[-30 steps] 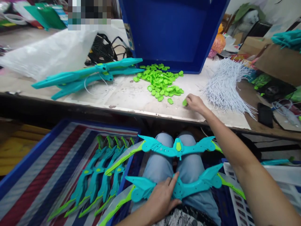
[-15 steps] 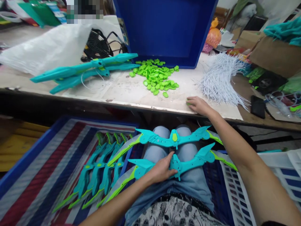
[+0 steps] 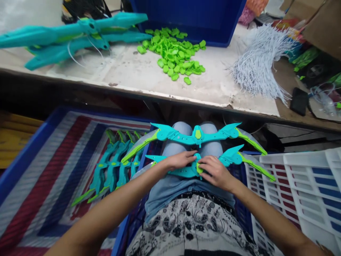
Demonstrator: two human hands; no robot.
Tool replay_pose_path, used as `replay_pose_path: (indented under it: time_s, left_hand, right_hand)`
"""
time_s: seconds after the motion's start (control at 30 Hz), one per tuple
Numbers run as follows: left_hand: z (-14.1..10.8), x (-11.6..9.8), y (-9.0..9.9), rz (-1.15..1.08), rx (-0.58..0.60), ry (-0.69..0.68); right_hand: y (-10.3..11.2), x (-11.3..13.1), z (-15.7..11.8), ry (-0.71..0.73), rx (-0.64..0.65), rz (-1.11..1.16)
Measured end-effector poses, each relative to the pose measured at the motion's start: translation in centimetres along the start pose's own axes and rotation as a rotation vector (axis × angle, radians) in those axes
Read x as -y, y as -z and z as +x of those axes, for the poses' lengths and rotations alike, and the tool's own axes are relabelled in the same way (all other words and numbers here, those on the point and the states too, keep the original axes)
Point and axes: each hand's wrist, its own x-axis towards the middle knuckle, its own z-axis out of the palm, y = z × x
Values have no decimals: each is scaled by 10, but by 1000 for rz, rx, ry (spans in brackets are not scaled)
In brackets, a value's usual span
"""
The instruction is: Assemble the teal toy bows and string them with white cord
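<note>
Two turquoise toy bows with lime-green tips lie across my lap. On the farther bow (image 3: 181, 138), a green piece sits in the middle. My left hand (image 3: 182, 160) is closed over the grip of the nearer bow (image 3: 183, 173), steadying it beside its centre. My right hand (image 3: 215, 171) pinches a small lime-green plastic piece (image 3: 199, 168) against the middle of that nearer bow. Its fingers partly hide the piece, so I cannot tell whether it is seated. A pile of similar green pieces (image 3: 176, 53) lies on the table.
Several finished-looking bows (image 3: 113, 163) lie in a blue-rimmed crate (image 3: 23, 165) at my left. More bow parts (image 3: 66, 33) and a bundle of white strings (image 3: 262, 67) rest on the table (image 3: 128, 76). A white basket (image 3: 301, 167) stands at my right.
My right hand has come from the table edge down to the nearer bow, bringing a green piece to its centre. My left hand stays on that bow. The view has tilted downward.
</note>
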Motion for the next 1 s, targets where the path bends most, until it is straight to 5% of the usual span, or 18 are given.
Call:
replay_pose_path:
  time_s: [0.27, 0.4, 0.57, 1.0]
  left_hand:
    - [0, 3, -2, -38, -5, -32]
    - [4, 8, -10, 63, -70, -82]
    - [7, 17, -19, 108, -202, -176]
    - [3, 19, -22, 203, -272, -135]
  right_hand:
    - [-26, -5, -6, -52, -123, -14]
    - [-32, -3, -6, -268, -127, 149]
    - [-32, -8, 3, -528, 21, 212]
    - [-22, -10, 25, -595, 272, 215]
